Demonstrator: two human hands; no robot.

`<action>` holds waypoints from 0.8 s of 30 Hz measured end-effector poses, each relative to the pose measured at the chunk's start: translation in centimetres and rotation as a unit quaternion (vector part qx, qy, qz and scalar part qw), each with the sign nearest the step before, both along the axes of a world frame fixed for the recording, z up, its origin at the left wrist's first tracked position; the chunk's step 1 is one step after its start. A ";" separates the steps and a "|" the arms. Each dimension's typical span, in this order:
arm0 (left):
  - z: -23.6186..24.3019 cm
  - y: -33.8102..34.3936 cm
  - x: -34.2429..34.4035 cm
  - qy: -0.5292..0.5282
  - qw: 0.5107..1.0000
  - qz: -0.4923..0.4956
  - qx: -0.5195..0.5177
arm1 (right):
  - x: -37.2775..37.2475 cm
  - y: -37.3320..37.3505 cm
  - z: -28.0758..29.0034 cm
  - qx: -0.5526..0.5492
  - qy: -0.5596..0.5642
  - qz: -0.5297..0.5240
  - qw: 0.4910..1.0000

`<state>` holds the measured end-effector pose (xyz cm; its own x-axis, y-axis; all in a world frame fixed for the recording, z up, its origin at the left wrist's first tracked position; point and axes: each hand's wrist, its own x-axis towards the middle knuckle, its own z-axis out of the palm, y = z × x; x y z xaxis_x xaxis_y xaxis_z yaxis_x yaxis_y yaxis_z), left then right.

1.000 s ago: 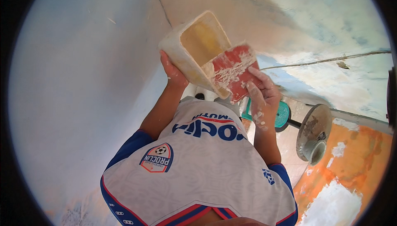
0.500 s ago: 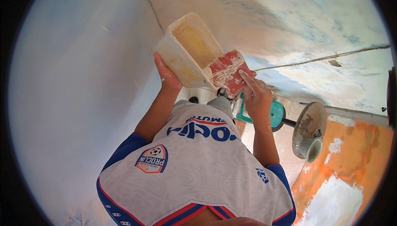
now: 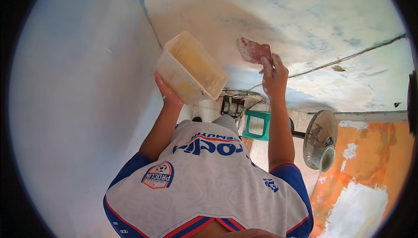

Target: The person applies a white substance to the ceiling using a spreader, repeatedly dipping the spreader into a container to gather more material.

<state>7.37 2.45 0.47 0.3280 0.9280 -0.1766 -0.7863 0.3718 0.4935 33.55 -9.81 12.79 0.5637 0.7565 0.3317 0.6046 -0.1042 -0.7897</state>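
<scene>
My left hand (image 3: 167, 89) grips the lower left side of a pale plastic tub (image 3: 178, 68), tilted toward the right, with yellowish residue on its inside. My right hand (image 3: 273, 73), fingers closed, holds a red scraper (image 3: 252, 50) smeared with pale paste by its near end. The scraper is raised to the right of the tub, apart from it, in front of the mottled pale wall (image 3: 331, 16); whether it touches the wall I cannot tell.
Below are a green plastic stool (image 3: 253, 124), some dark equipment with cables (image 3: 233, 107), and a round grimy disc (image 3: 318, 133) with a grey container (image 3: 326, 159) beside it. A bluish wall (image 3: 74, 107) stands left; a patchy orange wall (image 3: 365, 146) is lower right; a cable (image 3: 348, 58) crosses the upper wall.
The scraper has left the tub's rim and moved up toward the wall with my right hand. The tub in my left hand has shifted slightly left and down.
</scene>
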 end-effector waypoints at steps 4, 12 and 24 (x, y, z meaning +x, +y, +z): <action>-0.9 -0.2 -1.3 0.024 0.999 0.013 -0.019 | 0.7 4.2 -0.5 0.031 -0.013 0.027 0.999; -1.4 -1.3 -3.8 0.039 0.998 0.027 -0.034 | 5.5 1.6 -0.3 0.112 -0.009 -0.178 0.978; -0.2 -1.1 -5.0 0.045 0.998 0.047 0.025 | 5.3 3.4 -3.5 0.236 0.021 -0.165 0.957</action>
